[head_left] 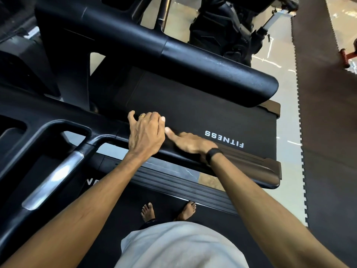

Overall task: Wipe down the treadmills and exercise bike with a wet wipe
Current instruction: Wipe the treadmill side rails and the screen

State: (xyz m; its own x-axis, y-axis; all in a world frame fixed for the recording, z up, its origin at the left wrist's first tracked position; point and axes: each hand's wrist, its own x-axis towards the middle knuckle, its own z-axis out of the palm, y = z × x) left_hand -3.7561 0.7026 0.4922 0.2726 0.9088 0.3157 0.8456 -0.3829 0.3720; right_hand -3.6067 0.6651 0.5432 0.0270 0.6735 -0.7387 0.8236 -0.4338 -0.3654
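1. Looking down from the head camera, we see our left hand [146, 132] on the near black padded handrail [179, 153] of the far black treadmill [193, 113]. Its fingers bend over the top of the rail, and a gold ring [142, 116] shines on one finger.
2. Our right hand [190, 145] lies on the same rail, just beside the left hand. Its thumb points at the left hand and almost touches it. The other fingers go down the far side of the rail, so we cannot tell if they hold anything.
3. We cannot see a wet wipe. It may be hidden under a hand, but we cannot tell.
4. A black wristband [213, 154] sits on our right wrist.
5. The treadmill's belt lies just past our hands, with the white word "FITNESS" [224, 138] on it. Its other thick black handrail [193, 60] crosses above the belt.
6. Our bare feet [147, 210] stand on the dark belt of the near treadmill [173, 209], close to its ridged side rail [183, 188].
7. A shiny silver grip [54, 178] sits on the black console frame at the left.
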